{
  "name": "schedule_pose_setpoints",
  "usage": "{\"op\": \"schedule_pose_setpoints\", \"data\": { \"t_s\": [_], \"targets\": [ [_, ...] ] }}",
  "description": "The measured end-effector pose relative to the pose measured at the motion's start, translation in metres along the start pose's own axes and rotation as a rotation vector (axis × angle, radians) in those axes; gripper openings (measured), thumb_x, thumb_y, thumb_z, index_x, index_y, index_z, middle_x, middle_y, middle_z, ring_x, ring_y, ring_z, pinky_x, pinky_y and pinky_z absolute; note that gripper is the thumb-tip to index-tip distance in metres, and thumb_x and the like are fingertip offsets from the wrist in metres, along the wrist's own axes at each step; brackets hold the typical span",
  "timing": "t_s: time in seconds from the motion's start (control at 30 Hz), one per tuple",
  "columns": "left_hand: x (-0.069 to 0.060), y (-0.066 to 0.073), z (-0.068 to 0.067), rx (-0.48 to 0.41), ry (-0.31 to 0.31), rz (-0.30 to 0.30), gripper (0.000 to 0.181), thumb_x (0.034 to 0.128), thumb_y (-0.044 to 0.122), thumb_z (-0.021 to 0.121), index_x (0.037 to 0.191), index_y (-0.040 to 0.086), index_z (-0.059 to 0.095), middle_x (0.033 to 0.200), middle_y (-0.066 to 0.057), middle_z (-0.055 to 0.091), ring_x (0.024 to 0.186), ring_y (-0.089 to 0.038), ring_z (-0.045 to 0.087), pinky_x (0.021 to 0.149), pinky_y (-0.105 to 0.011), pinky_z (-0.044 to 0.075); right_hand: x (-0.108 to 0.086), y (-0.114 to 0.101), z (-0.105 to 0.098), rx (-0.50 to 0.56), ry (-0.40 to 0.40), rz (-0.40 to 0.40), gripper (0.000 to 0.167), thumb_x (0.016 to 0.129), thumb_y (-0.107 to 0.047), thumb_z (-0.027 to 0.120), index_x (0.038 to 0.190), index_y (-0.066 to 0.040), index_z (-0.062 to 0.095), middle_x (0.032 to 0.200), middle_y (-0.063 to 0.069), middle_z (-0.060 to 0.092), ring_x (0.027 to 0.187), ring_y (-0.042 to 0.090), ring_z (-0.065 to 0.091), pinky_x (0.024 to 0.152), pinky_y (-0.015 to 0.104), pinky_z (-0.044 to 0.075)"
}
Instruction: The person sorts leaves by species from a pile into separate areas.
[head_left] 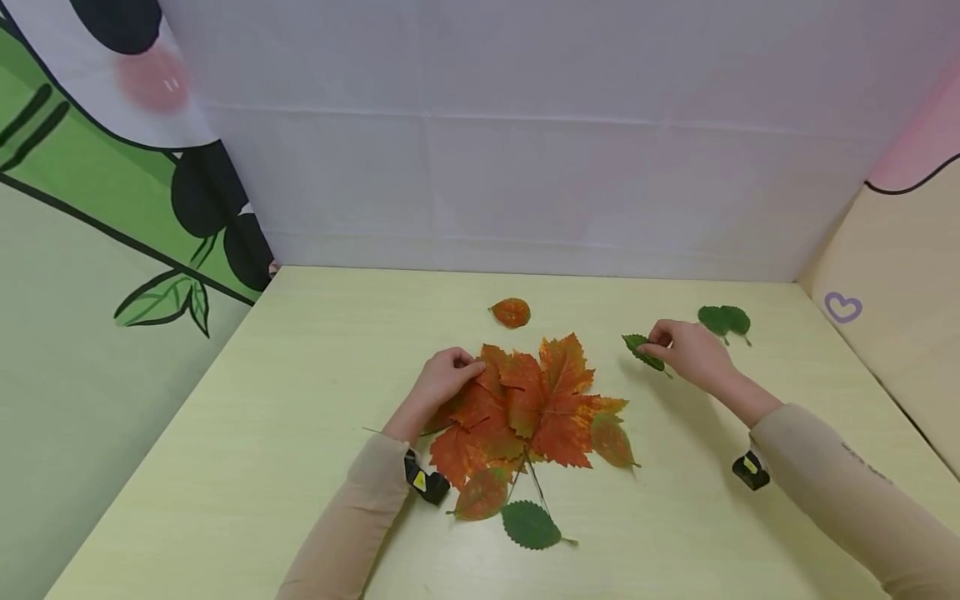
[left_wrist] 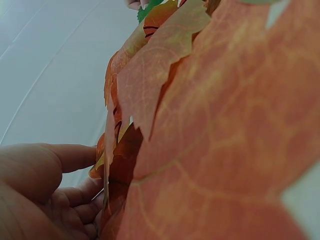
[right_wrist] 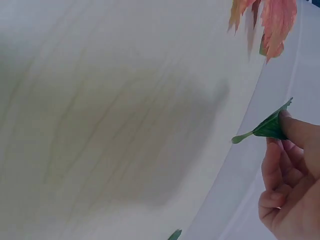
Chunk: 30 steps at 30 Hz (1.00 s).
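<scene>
Reaches in, nearest the camera, with right sleeve (head_left: pixel 840 487) and left sleeve (head_left: pixel 348 521), both beige. Works over pale tabletop (head_left: pixel 225 467), below both hands. Grips, with left hand (head_left: pixel 442 379), the near edge of a heap of orange maple leaves (head_left: pixel 555 408), spread to the right of that hand. Seems partway through handling loose leaves one by one around the heap; cannot tell whether lifting or laying down. Appears to call next for a steady left hold and a gentle, controlled move of the right. Angles left forearm in from lower left, with thumb and fingers at the leaf margin. Angles right forearm in from lower right, and pinches with right hand (head_left: pixel 693 354) a green serrated leaf (right_wrist: pixel 271 125), slightly folded, raised off the tabletop, with remaining fingers curled. Includes, between the hands, a mottled oval leaf (head_left: pixel 612 440) at the heap's right; nearer than left hand, another oval leaf (head_left: pixel 482 495) and a dark green toothed leaf (head_left: pixel 531 523); beyond left hand, an orange oval leaf (head_left: pixel 511 313); just beyond right hand, a pair of rounded green leaves (head_left: pixel 725 317).
</scene>
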<state>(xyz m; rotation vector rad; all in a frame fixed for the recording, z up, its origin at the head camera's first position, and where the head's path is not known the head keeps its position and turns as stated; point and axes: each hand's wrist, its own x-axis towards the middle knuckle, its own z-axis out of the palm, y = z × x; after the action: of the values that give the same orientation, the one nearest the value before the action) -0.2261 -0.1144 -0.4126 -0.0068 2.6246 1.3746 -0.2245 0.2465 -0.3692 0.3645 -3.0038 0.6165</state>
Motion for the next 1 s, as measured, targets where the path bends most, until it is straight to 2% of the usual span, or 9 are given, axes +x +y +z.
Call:
{"op": "schedule_pose_setpoints", "data": {
  "t_s": [0.37,0.67,0.83,1.0],
  "targets": [
    [-0.003,0.002,-0.001,-0.003,0.004,0.015,0.025,0.0856,0.028,0.062,0.095,0.005,0.061,0.093,-0.009,0.060,0.079,-0.019,0.052,0.069,-0.028,0.043,0.011,0.030,-0.006,-0.017,0.020,0.137,0.033,0.084,-0.039,0.061,0.087,-0.007,0.059,0.086,0.012,0.062,0.066,0.021,0.054,0.049,0.028,0.038],
    [-0.003,0.003,-0.001,-0.006,0.005,0.018,0.025,0.0859,0.027,0.061,0.095,0.004,0.061,0.093,-0.009,0.060,0.079,-0.020,0.052,0.070,-0.029,0.043,0.018,0.048,-0.008,-0.049,0.035,0.202,0.037,0.085,-0.039,0.059,0.091,-0.003,0.057,0.092,0.017,0.062,0.064,0.022,0.054,0.047,0.027,0.037],
    [-0.003,0.003,-0.002,0.004,0.004,0.028,0.024,0.0866,0.026,0.061,0.096,0.004,0.061,0.093,-0.010,0.060,0.079,-0.020,0.052,0.069,-0.029,0.044,0.021,0.058,-0.010,-0.064,0.039,0.260,0.039,0.086,-0.040,0.058,0.093,-0.002,0.056,0.093,0.017,0.061,0.069,0.025,0.055,0.049,0.029,0.038],
    [-0.004,0.003,-0.001,0.003,0.000,0.020,0.024,0.0865,0.026,0.061,0.096,0.004,0.061,0.093,-0.009,0.060,0.079,-0.020,0.052,0.069,-0.029,0.044,0.023,0.065,-0.010,-0.063,0.030,0.304,0.039,0.087,-0.040,0.057,0.094,-0.002,0.055,0.091,0.016,0.060,0.066,0.023,0.053,0.050,0.030,0.037]
  ]
}}
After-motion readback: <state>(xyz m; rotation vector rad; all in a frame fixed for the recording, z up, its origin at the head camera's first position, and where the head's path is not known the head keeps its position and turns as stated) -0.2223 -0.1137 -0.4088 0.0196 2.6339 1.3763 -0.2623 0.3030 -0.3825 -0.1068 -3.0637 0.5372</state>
